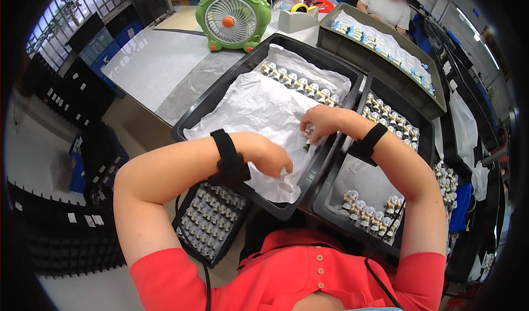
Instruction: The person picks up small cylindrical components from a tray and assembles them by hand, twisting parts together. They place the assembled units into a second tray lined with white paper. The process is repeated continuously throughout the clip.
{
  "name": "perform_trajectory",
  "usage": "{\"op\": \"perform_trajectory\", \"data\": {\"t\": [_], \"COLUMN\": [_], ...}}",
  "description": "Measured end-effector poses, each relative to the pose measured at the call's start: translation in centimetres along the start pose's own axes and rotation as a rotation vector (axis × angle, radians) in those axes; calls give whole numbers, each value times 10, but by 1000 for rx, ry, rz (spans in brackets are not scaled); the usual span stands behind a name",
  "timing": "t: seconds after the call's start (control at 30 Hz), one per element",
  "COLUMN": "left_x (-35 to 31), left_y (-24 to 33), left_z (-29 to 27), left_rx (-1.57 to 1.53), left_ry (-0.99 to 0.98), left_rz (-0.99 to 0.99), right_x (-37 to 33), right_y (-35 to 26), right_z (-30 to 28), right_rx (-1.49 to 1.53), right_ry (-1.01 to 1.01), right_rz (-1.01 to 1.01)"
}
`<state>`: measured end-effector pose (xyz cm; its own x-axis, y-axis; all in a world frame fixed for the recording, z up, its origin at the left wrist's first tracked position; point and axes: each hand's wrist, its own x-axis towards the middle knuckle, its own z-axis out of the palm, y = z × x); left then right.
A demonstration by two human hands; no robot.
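My right hand pinches a small figurine with a pale head and dark base, at the right side of the large black tray. Crumpled white paper covers most of that tray. My left hand bends over the paper's near part, its fingers curled together on the sheet; the fingertips are partly hidden. Beyond the sheet, a row of similar figurines lies on more white paper.
A second black tray on the right holds several figurines, with another filled tray lower left. Farther back are a green fan, an olive bin of blue-and-white pieces and a seated person. Black crates stand left.
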<state>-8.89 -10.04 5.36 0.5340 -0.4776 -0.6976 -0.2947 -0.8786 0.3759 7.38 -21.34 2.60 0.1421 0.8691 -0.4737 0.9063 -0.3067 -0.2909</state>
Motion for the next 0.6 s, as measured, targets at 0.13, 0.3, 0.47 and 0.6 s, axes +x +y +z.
{"op": "perform_trajectory", "data": {"t": [0.13,0.3,0.47,0.6], "left_x": [6,45,78,96], "left_y": [-22,-36,-33,-32], "left_z": [-21,-35,-34,-26], "left_rx": [-47,-55,-454,-686], "left_ry": [297,516,581,552], "left_rz": [-111,-206,-298,-234], "right_x": [-9,-41,-65,-67], "right_y": [-4,-5,5,-7], "right_z": [-6,-16,-17,-7], "right_rx": [-78,33,135,131], "right_ry": [61,274,446,379], "right_rz": [37,51,-89,-137]}}
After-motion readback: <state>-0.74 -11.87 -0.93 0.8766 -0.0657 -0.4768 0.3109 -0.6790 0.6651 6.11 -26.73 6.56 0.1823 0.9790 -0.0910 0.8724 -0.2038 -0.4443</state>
